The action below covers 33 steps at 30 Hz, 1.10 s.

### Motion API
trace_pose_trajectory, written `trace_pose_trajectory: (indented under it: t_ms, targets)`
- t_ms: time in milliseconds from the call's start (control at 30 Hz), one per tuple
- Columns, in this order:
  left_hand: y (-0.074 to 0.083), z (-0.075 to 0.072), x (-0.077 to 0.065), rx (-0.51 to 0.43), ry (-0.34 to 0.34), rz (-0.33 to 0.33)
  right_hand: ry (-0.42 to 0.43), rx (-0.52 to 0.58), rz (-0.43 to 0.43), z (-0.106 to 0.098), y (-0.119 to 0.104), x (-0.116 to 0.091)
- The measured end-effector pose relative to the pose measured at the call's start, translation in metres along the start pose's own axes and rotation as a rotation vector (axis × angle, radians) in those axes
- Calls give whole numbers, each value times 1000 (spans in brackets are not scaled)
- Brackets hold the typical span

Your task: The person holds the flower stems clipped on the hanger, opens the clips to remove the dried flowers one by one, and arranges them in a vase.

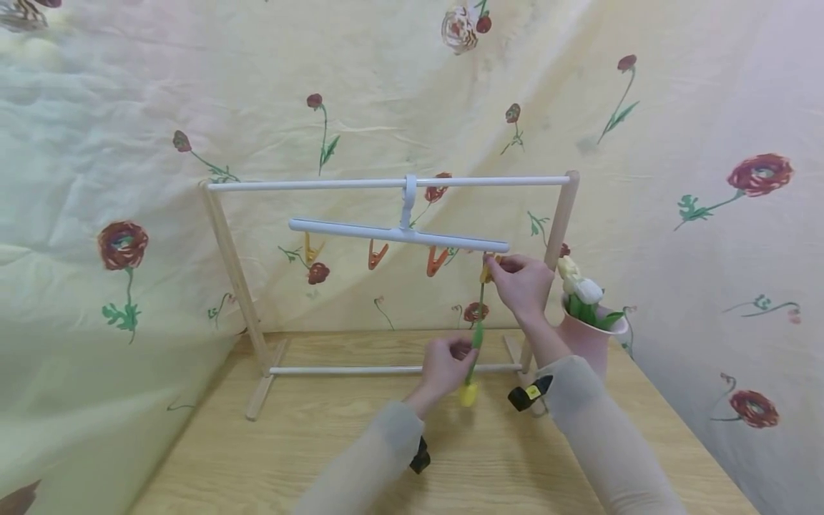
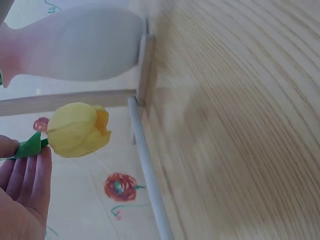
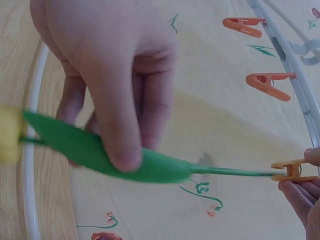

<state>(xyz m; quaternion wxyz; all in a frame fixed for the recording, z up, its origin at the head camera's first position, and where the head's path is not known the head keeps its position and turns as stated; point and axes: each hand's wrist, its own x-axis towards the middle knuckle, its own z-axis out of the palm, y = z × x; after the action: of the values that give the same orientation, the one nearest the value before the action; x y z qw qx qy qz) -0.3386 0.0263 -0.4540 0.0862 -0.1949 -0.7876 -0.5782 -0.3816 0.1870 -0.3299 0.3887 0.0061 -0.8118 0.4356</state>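
An artificial yellow tulip (image 1: 468,395) hangs bloom down, its stem running up to a yellow clip (image 3: 292,171) at the right end of a white hanger (image 1: 347,230). My left hand (image 1: 445,366) pinches the stem and green leaf (image 3: 150,165) between thumb and fingers. Higher up, my right hand (image 1: 524,286) pinches the yellow clip by its handles. In the right wrist view the stem's end lies at the clip's mouth; whether it is clamped I cannot tell. The left wrist view shows the yellow bloom (image 2: 75,130) just beyond my left fingers.
The hanger hooks over the top rod (image 1: 309,184) of a wooden rack and tilts down to the right. Along it hang another yellow clip (image 1: 312,250) and two orange clips (image 1: 376,255). A pink vase (image 1: 582,347) with pale tulips (image 1: 587,291) stands by the rack's right leg.
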Motion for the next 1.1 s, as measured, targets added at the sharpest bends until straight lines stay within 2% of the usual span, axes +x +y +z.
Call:
trace_pose_trajectory:
  t_ms: [200,333,533,667,767,900,1100]
  targets:
    - [-10,-19,-9,112,-55,29,3,3,-17,0,0,0]
    - [-18,-34,-16,245,-104,77,-12,-19,-15,1,3,0]
    - [-26,-52,-22,467,-165,192,-28,-35,-3,2,7,1]
    - [-24,-61,-28,641,-157,293,-38,-31,11,2,9,0]
    - [-19,-67,-32,743,-148,340,-30,-24,7,2,9,1]
    - [-11,-74,-34,825,-155,397,-29,-21,4,2,9,1]
    - [-9,-81,-35,923,-134,516,-43,-13,-1,3,11,1]
